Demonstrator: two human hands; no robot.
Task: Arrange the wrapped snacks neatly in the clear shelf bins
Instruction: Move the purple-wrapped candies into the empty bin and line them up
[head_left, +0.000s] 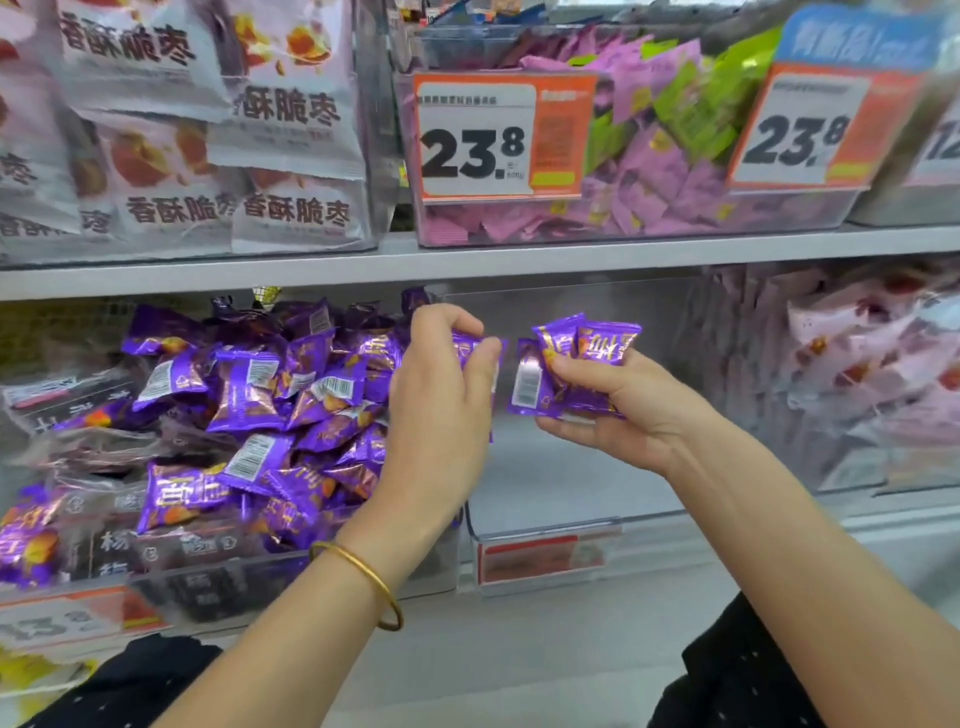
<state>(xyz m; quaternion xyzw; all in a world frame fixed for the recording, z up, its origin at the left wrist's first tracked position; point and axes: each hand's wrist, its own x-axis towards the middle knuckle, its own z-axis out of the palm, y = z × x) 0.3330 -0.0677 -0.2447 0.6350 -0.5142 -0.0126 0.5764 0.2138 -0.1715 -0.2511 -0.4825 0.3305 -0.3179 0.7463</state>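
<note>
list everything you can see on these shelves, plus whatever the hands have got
purple snack pile: many, purple, lower shelf's left bin
clear bin: one, transparent, lower shelf middle, behind the hands
single packet: one, purple, in left hand
packet bunch: about three, purple, in right hand
pink and green packets: many, upper right bin
pale pink packets: many, lower right bin
white bags: several, white with fruit print, upper left
price cards: two reading 23.8, orange and white, upper bin front
bangle: one, gold, left wrist
left hand: grips the single packet
right hand: holds the packet bunch
</note>
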